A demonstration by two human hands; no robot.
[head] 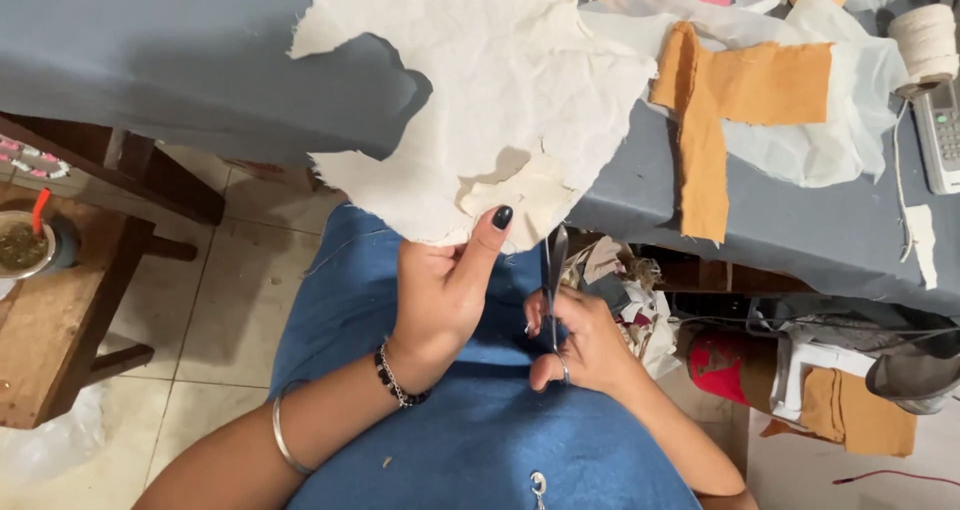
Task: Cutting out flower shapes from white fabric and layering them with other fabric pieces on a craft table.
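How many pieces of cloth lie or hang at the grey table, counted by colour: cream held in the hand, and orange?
Cream cloth, held by the left hand: 1
Orange cloth on the table: 1
Total: 2

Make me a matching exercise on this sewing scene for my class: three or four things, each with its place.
Things:
1. cream cloth
2. scissors
3. orange cloth
4. string spool

Places:
A. far right edge of the table
B. in the right hand
C. pinched by the left hand
D. flat on the grey table

Pairs: 1-C, 2-B, 3-D, 4-A
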